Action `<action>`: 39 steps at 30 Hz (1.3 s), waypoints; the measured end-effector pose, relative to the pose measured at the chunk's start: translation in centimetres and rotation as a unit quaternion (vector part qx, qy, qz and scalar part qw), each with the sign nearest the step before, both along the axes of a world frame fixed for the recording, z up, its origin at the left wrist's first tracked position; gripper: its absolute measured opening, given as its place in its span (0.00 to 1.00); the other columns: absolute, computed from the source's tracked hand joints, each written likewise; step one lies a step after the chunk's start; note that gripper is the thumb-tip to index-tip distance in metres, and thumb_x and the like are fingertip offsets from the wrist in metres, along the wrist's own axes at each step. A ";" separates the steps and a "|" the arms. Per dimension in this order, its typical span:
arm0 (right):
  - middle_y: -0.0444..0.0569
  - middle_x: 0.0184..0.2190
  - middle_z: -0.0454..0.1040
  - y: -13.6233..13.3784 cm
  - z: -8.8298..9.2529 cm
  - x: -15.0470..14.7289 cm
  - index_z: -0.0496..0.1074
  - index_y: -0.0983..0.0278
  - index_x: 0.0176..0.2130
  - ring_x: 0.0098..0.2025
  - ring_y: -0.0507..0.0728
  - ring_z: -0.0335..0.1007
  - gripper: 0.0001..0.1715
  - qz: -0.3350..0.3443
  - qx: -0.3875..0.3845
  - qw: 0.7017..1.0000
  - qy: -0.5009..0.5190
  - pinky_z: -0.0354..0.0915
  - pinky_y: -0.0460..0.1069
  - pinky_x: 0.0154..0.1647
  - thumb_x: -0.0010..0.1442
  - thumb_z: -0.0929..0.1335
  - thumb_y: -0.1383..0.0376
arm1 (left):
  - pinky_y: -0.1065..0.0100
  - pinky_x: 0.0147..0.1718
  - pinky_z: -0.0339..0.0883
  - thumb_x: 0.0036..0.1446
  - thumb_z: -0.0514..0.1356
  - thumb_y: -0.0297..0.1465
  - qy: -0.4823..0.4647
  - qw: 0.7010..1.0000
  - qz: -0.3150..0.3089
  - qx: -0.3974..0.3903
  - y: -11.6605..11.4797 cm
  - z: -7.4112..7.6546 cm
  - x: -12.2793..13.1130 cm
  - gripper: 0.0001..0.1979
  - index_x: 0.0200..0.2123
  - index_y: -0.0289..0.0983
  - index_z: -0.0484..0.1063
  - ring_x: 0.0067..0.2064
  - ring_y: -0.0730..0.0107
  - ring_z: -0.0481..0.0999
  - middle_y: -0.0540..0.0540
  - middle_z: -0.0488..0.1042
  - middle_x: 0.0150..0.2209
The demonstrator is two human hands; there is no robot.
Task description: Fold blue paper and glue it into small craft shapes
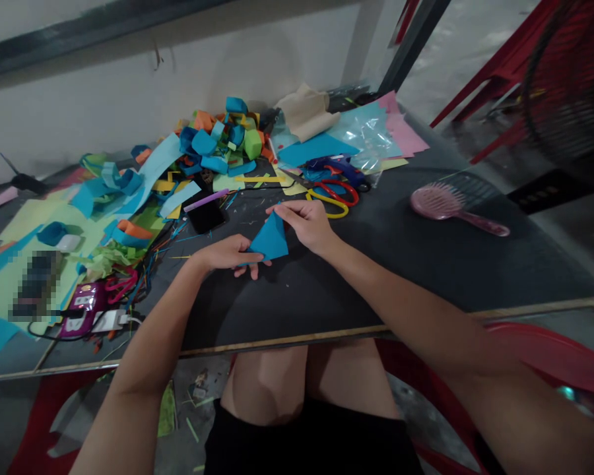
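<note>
Blue, roughly triangular piece of paper was held over the dark grey tabletop, near its front edge. Left hand gripped its lower-left corner, thumb on top; right hand pinched the upper tip. Looked like a mid-fold step, creases too blurred to confirm. Next move, my read, called for steady left grip while the right hand worked the tip.

From where I stand, I can read no word, brand or number. Small markings on the purple box at the table's left are too blurred to make out; pale marks on the dark panel beyond its right edge are equally illegible.
</note>
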State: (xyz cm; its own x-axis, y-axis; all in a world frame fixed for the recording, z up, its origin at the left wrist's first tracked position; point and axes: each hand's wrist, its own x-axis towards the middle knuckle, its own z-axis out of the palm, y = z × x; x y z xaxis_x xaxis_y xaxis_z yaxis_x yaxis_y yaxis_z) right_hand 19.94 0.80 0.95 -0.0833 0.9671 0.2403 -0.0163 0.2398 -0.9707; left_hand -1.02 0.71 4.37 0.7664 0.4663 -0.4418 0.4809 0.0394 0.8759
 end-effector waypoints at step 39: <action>0.44 0.11 0.66 0.7 -0.8 0.0 0.65 0.63 0.15 0.16 0.48 0.60 0.38 0.100 0.012 0.973 -0.207 0.56 0.45 0.23 0.59 0.62 0.38 | 0.76 0.14 0.62 0.57 0.59 0.52 -0.087 0.935 0.303 0.162 0.7 -4.4 1.1 0.24 0.37 0.35 0.72 0.17 0.76 0.71 0.51 0.73 0.22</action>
State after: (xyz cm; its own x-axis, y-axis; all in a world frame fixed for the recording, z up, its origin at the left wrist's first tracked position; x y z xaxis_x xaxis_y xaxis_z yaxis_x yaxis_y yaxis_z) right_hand 19.94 1.50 0.16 -0.3642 0.9159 0.1688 0.3268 0.2955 -0.8977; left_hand 0.03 1.44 -0.02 0.3658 0.9259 -0.0945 0.3055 -0.0236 0.9519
